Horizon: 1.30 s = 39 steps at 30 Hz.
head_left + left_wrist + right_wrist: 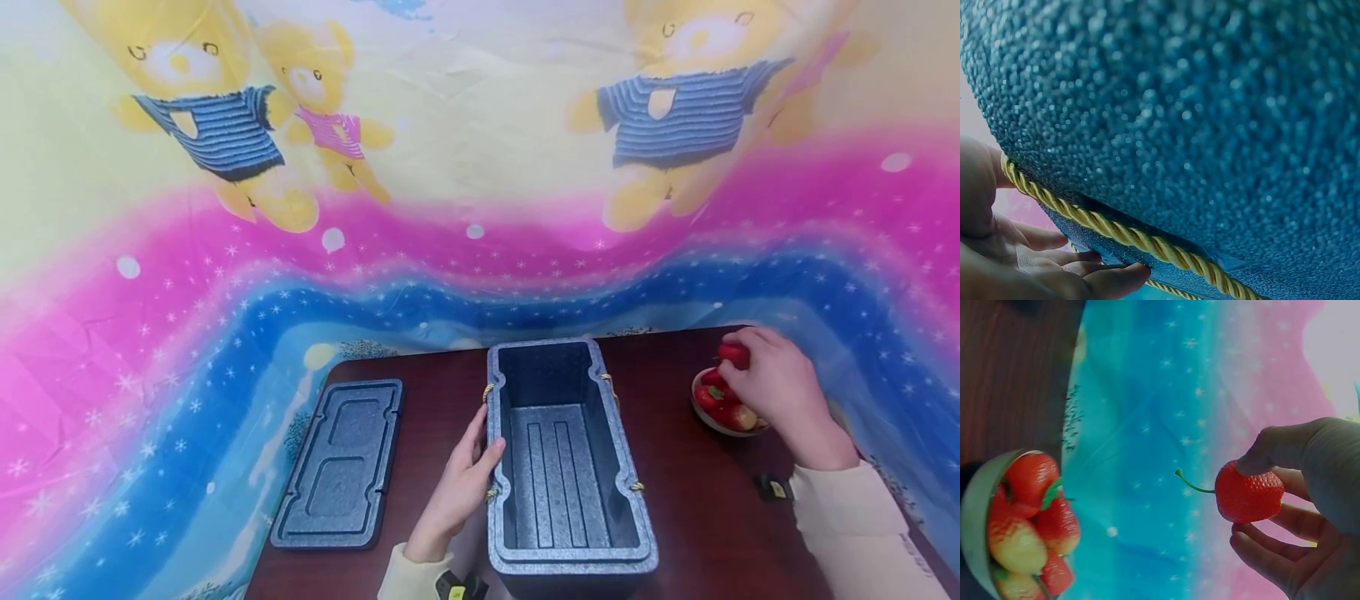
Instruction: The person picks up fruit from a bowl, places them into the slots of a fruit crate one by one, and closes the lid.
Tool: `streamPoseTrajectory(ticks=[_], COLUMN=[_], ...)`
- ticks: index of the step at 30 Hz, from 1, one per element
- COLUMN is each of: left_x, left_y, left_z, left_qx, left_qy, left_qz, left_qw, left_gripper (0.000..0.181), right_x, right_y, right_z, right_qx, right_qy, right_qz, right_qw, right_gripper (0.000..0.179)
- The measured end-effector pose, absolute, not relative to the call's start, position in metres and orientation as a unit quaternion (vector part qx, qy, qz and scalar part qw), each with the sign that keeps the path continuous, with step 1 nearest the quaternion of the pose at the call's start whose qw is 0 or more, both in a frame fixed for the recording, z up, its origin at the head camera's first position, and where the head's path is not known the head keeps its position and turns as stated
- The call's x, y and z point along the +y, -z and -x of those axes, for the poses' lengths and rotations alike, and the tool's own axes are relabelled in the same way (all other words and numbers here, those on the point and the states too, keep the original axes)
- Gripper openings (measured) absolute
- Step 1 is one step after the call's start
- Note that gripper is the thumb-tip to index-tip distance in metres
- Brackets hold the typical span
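My right hand (pixel 780 387) pinches a red strawberry (pixel 1249 492) between thumb and fingers, its thin green stem sticking out to the left in the right wrist view. Just under that hand in the head view stands a small bowl (pixel 975 525) of strawberries (pixel 1057 525), some red and some partly pale yellow. A deep, speckled blue-grey foam box (pixel 570 562) stands uncovered, with nothing inside. At its left wall, my left hand (pixel 457 487) holds the rim, thumb over the edge and fingers along the outside. Beside those fingers runs a twisted gold rope (pixel 1129 237).
The box's flat lid (pixel 341 467), with two recessed panels, lies left of the box on the dark wooden table (pixel 697 525). Behind the table hangs a cloth backdrop (pixel 480 167) printed with bears. Each wrist has a small black device with a yellow label (pixel 454 592).
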State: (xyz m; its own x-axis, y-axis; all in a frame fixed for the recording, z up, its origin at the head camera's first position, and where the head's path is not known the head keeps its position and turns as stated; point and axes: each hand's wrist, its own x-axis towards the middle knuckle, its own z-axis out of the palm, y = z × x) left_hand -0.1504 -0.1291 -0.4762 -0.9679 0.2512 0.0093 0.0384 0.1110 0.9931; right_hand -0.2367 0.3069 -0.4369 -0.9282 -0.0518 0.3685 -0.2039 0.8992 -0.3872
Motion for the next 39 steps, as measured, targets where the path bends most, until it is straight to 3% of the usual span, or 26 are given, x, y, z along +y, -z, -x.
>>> streamPoseTrajectory(ticks=[39], left_x=[-0.128], left_y=[0.477], left_z=[0.149], left_qx=[0.744], left_qy=[-0.658], left_qz=[-0.093], left_qw=[0.075], left_gripper=[0.068], right_x=[0.226], right_y=[0.377], right_z=[0.233], right_qx=[-0.926], right_qy=[-0.232], right_qz=[-0.194], right_qw=[0.228], right_gripper=[0.043])
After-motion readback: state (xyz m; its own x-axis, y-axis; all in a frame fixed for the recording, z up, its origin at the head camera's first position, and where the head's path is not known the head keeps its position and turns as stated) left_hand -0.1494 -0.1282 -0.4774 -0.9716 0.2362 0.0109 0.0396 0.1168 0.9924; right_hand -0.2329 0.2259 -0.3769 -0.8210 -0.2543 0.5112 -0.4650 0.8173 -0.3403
